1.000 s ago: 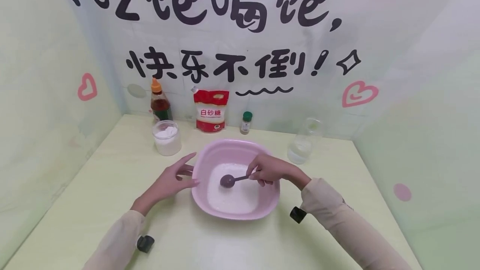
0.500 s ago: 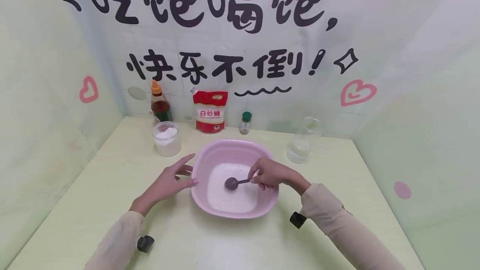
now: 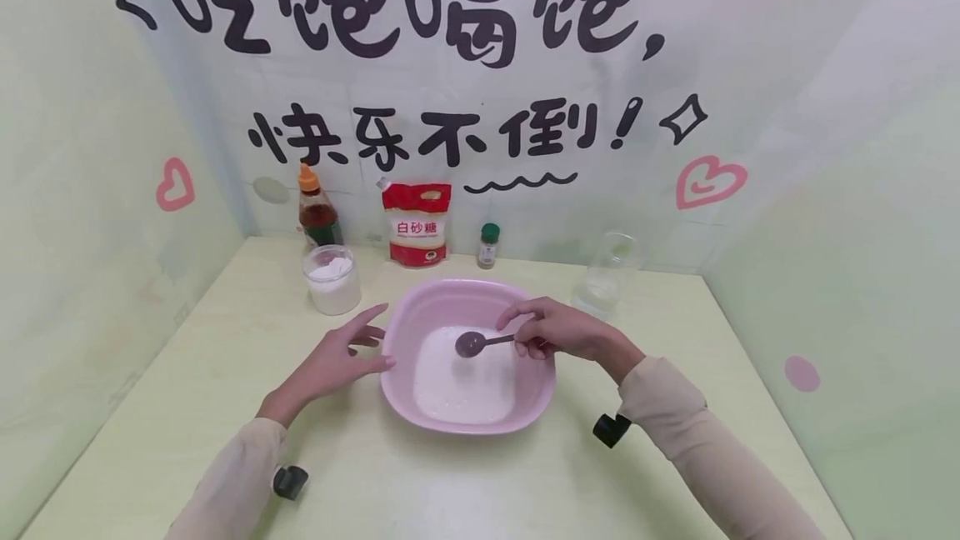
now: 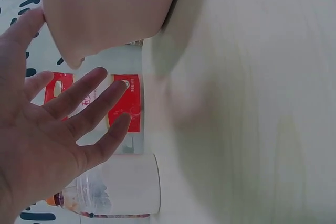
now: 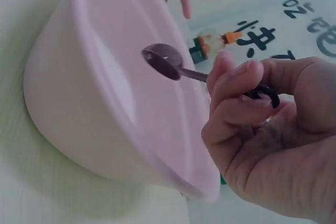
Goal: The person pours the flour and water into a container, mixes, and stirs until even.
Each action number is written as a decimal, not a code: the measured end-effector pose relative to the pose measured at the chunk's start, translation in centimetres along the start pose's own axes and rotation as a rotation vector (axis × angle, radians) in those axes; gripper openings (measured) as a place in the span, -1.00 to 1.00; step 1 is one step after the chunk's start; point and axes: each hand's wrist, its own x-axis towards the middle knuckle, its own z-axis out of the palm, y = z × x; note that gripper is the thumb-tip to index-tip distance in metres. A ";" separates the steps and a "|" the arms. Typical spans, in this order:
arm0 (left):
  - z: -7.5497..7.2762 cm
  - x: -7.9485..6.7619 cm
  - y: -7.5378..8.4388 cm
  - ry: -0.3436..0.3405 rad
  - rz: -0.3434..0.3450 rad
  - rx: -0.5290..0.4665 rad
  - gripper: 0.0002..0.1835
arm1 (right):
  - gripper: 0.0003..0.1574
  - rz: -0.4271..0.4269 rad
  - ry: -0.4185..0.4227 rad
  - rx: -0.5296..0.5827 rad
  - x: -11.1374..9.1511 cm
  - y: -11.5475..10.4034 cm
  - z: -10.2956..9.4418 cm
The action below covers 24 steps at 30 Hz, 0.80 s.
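A pink basin [image 3: 401,407] with white contents [image 3: 465,394] stands mid-table in the head view. My right hand [image 3: 558,330] pinches the handle of a dark brown measuring spoon [image 3: 471,345], holding its round bowl over the white contents. In the right wrist view the spoon [image 5: 164,61] is tilted, and the handle's dark end shows between curled fingers. My left hand [image 3: 341,361] is spread at the basin's left rim, the thumb touching it. From the left wrist, the other fingers of that hand [image 4: 47,135] extend apart beside the basin's outer wall [image 4: 110,14].
Behind the basin stand a jar of white powder [image 3: 332,282], an orange-capped sauce bottle [image 3: 318,211], a red and white sugar pouch [image 3: 417,225] and a small green-capped bottle [image 3: 488,246]. A clear glass vessel [image 3: 603,277] with liquid is close behind my right hand.
My right hand has moved right and slightly up with the measuring spoon, whose bowl has shifted the same way above the basin. The left hand stays at the rim.
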 end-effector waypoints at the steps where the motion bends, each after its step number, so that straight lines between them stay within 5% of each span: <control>1: -0.1 0.0 0.0 0.008 0.004 0.006 -0.05 | -0.63 -0.001 0.002 0.041 -0.3 0.0 -0.2; 10: -0.5 0.2 -0.3 0.002 0.048 -0.012 -0.09 | -0.75 -0.139 0.023 0.326 -4.0 -0.3 -1.8; 18: -0.1 0.3 -0.6 -0.032 0.052 -0.069 -0.26 | -0.74 -0.274 0.139 0.321 -8.8 1.7 -4.1; 24: 0.0 0.5 -0.7 -0.041 0.045 -0.083 -0.27 | -0.70 -0.259 0.217 0.323 -11.2 5.2 -5.5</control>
